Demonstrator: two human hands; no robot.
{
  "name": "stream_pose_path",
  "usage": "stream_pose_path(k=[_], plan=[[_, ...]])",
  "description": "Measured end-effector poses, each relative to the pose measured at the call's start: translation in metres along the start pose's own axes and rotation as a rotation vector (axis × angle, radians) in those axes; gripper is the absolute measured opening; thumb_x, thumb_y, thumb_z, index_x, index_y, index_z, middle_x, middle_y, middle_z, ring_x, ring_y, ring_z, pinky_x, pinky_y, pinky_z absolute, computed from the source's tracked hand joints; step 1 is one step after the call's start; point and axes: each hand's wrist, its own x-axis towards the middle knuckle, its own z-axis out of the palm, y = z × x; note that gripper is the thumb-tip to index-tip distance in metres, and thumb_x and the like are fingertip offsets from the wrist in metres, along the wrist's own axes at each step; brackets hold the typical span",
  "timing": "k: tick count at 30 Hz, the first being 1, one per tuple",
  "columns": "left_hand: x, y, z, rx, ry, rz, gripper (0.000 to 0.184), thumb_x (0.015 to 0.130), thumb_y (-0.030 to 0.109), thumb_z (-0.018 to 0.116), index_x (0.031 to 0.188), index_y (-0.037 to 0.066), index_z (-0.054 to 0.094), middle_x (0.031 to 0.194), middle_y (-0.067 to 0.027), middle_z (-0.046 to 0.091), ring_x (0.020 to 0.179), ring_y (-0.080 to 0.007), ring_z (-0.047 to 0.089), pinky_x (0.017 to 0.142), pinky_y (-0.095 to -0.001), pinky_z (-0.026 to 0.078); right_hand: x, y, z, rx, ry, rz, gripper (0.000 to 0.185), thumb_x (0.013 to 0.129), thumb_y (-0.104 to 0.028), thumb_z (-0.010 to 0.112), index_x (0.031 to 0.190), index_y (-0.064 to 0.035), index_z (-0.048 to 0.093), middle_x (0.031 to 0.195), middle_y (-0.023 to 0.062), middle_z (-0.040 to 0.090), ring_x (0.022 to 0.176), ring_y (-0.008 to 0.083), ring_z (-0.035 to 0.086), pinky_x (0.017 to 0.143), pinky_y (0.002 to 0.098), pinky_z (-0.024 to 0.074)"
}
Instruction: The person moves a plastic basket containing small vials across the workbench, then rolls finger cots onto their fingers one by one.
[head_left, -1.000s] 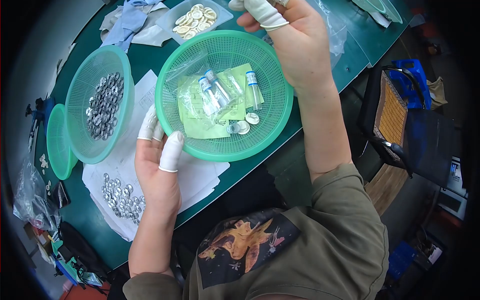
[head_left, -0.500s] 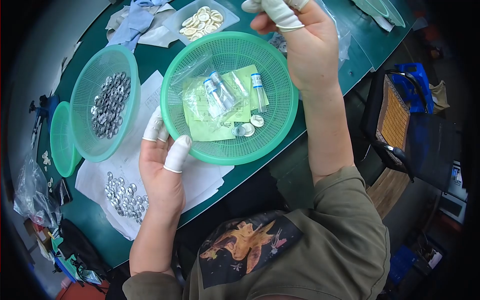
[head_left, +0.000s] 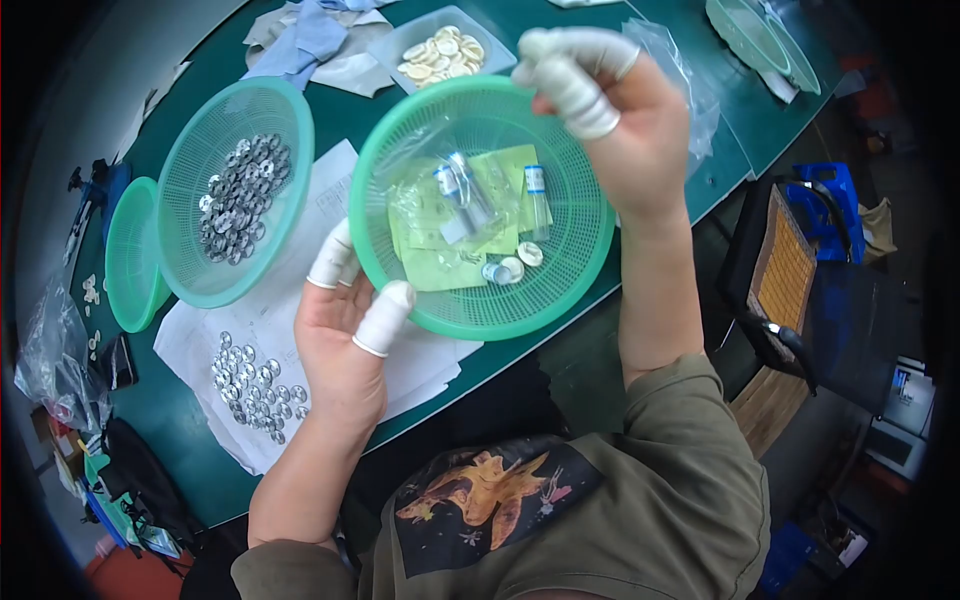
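Note:
A round green plastic basket [head_left: 480, 333] stands in front of me. My left hand [head_left: 345, 345], wearing white finger cots, is closed at its lower left rim, thumb on the near side and fingers around the outside. Inside lie yellow-green paper slips [head_left: 440, 272], a clear plastic bag with small blue-capped tubes, a loose blue-capped tube [head_left: 536, 200], a smaller short tube [head_left: 494, 273] and whitish rolled finger cots [head_left: 529, 254]. Above the upper right rim, my right hand [head_left: 640, 140] has its cotted thumb and fingers pinched together; whatever they hold, if anything, is hidden.
To the left, a green basket [head_left: 168, 210] holds many grey metal discs [head_left: 245, 195]. More shiny discs [head_left: 255, 385] lie on white paper [head_left: 190, 345]. Behind stands a clear tray [head_left: 385, 50] of rolled finger cots, beside grey-blue cloths [head_left: 310, 45]. A chair [head_left: 770, 290] stands right.
My right hand has come down closer to the upper right rim of the basket, its fingers still pinched. The left hand stays at the rim. The whole view has shifted slightly.

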Motion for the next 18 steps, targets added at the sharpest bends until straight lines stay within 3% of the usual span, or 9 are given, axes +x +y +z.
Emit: stream_pose_path(k=[2, 5, 6, 10, 13, 18], plan=[[0.001, -0.001, 0.000, 0.043, -0.039, 0.022, 0.060, 0.077, -0.002, 0.066, 0.131, -0.002, 0.040, 0.129, -0.0119, 0.048, 0.120, -0.0220, 0.045, 0.104, -0.0368, 0.033, 0.000, -0.002, 0.000, -0.319, -0.194, -0.162, 0.019, 0.082, -0.013, 0.068, 0.095, 0.0002, 0.065, 0.086, 0.0063, 0.067, 0.076, 0.0118, 0.062, 0.067, 0.0242, 0.0501], [0.001, -0.003, -0.003, 0.043, -0.077, 0.051, 0.060, 0.078, -0.002, 0.065, 0.133, -0.002, 0.039, 0.132, -0.0109, 0.046, 0.123, -0.0222, 0.043, 0.106, -0.0380, 0.030, 0.001, -0.004, 0.003, -0.620, -0.396, -0.353, 0.027, 0.073, -0.019, 0.074, 0.095, -0.0039, 0.067, 0.081, 0.0099, 0.066, 0.070, 0.0224, 0.063, 0.062, 0.0297, 0.0496], [0.001, -0.004, -0.004, 0.045, -0.090, 0.045, 0.061, 0.078, -0.002, 0.064, 0.133, -0.001, 0.039, 0.133, -0.0108, 0.045, 0.124, -0.0223, 0.042, 0.106, -0.0382, 0.029, 0.000, -0.005, 0.006, -0.607, -0.422, -0.321, 0.032, 0.070, -0.023, 0.075, 0.095, -0.0055, 0.067, 0.084, 0.0093, 0.066, 0.071, 0.0265, 0.062, 0.062, 0.0333, 0.0493], [0.002, -0.010, -0.009, 0.026, -0.109, 0.093, 0.062, 0.079, -0.001, 0.064, 0.135, -0.001, 0.037, 0.135, -0.0101, 0.043, 0.126, -0.0225, 0.040, 0.107, -0.0388, 0.028, -0.004, -0.011, 0.014, -0.657, -0.540, -0.289, 0.039, 0.063, -0.029, 0.078, 0.094, -0.0081, 0.067, 0.093, 0.0071, 0.066, 0.075, 0.0258, 0.063, 0.064, 0.0347, 0.0496], [0.002, -0.010, -0.009, 0.024, -0.118, 0.097, 0.062, 0.079, -0.001, 0.063, 0.135, 0.000, 0.037, 0.136, -0.0100, 0.042, 0.127, -0.0228, 0.039, 0.108, -0.0395, 0.027, -0.004, -0.016, 0.010, -0.615, -0.718, -0.189, 0.036, 0.062, -0.029, 0.078, 0.089, -0.0088, 0.067, 0.090, 0.0068, 0.066, 0.074, 0.0245, 0.063, 0.063, 0.0338, 0.0495], [0.001, -0.009, -0.008, 0.037, -0.113, 0.085, 0.061, 0.080, 0.000, 0.063, 0.135, 0.000, 0.037, 0.137, -0.0107, 0.042, 0.128, -0.0233, 0.038, 0.109, -0.0400, 0.026, -0.004, -0.019, 0.002, -0.491, -0.773, -0.087, 0.034, 0.060, -0.028, 0.080, 0.084, -0.0070, 0.067, 0.092, 0.0082, 0.068, 0.072, 0.0241, 0.063, 0.062, 0.0319, 0.0497]])
